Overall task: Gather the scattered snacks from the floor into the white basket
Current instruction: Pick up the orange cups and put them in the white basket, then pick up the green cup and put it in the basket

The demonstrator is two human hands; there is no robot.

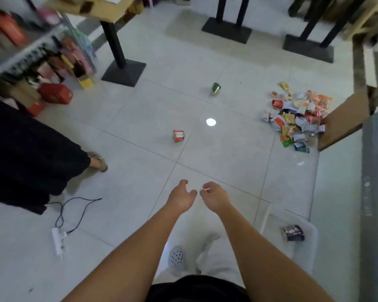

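The white basket [268, 216] stands on the floor at my lower right with one dark can [292, 233] lying in it. A heap of colourful snack packets [297, 115] lies further off to the right. An orange snack cup [178, 136] lies on its side in the middle of the floor, and a green can [215, 88] stands beyond it. My left hand [181, 196] and my right hand [214, 195] reach forward side by side above the tiles, fingers loosely curled, holding nothing.
Black table bases [123, 71] [226, 30] [308, 47] stand on the far floor. A shelf with goods [42, 62] fills the left. Another person in black [26, 153] stands at left. A white power strip with a black cable [58, 238] lies lower left. A cardboard flap [345, 118] overhangs the packets.
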